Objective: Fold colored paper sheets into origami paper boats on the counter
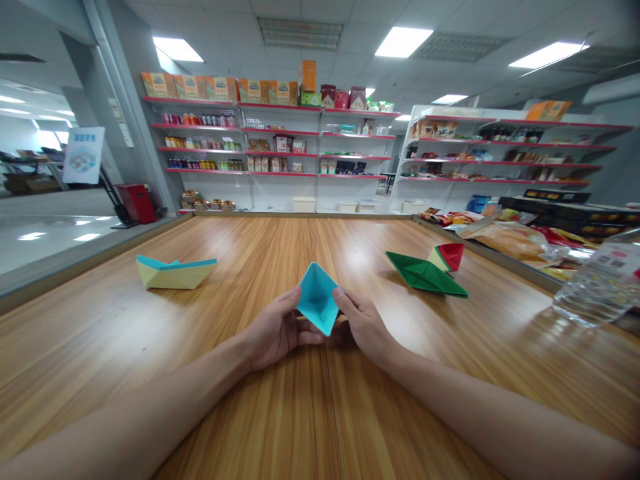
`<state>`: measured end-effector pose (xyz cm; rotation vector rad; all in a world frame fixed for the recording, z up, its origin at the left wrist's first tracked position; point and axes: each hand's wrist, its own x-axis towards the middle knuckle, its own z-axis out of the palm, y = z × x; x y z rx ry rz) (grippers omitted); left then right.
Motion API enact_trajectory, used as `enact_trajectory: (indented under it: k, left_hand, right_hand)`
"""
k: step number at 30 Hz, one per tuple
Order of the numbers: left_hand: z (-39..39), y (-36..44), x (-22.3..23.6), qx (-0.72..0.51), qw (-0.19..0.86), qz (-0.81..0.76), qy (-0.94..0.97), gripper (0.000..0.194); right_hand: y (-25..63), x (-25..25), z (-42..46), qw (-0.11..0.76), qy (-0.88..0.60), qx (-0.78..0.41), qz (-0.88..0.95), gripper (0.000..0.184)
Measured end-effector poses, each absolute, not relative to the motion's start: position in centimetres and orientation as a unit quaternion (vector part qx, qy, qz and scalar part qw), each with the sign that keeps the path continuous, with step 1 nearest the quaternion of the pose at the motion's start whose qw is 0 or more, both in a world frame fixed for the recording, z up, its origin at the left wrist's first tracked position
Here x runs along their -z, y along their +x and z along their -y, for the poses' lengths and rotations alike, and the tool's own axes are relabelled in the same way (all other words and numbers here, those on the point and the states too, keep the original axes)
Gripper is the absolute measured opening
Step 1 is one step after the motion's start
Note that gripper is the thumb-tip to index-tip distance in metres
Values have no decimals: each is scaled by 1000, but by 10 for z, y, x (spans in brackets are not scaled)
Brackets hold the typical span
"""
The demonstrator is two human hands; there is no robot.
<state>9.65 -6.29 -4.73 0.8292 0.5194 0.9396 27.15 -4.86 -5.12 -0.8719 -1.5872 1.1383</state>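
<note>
Between my two hands is a folded piece of blue paper (318, 300), its pocket spread into a diamond shape. My left hand (280, 327) grips its left side, thumb at the edge and fingers curled underneath. On the right side, my right hand (364, 323) pinches the edge with its thumb, and its fingers are mostly hidden behind. A yellow and blue paper boat (175, 275) stands to the left. Over on the right lies a green folded paper boat (425, 273), with a red and cream folded paper piece (448, 256) just behind it.
The wooden table (240, 413) has a raised edge. A clear plastic bottle (597, 287) stands at the right, near bagged snacks (520, 240) and dark boxes (575, 215). Stocked shelves (280, 130) line the back. A sign (84, 155) and a red box (137, 203) are at the left.
</note>
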Motion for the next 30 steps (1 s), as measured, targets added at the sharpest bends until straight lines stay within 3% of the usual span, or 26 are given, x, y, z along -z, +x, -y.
enact_trajectory:
  k: [5,12,18,26,30]
  left_hand:
    - [65,99,47,-444,745,-259,425,34]
    - [74,107,48,-525,489,-326,615,47]
    - [59,100,63,-551,363,-380,648,38]
    - [65,95,54,-573,183,-390,697,49]
    - [68,97,51,-544,183,-367,732,50]
  right_hand:
    - [271,51,49,470,-364,-454,664,41]
    - [271,55,48,431,-366,-542,622,47]
    - [274,51,48,383,-251,-673,581,62]
    - [265,47,67,322,-157,-786,504,50]
    - [260,48,69,348,-186,-762,514,43]
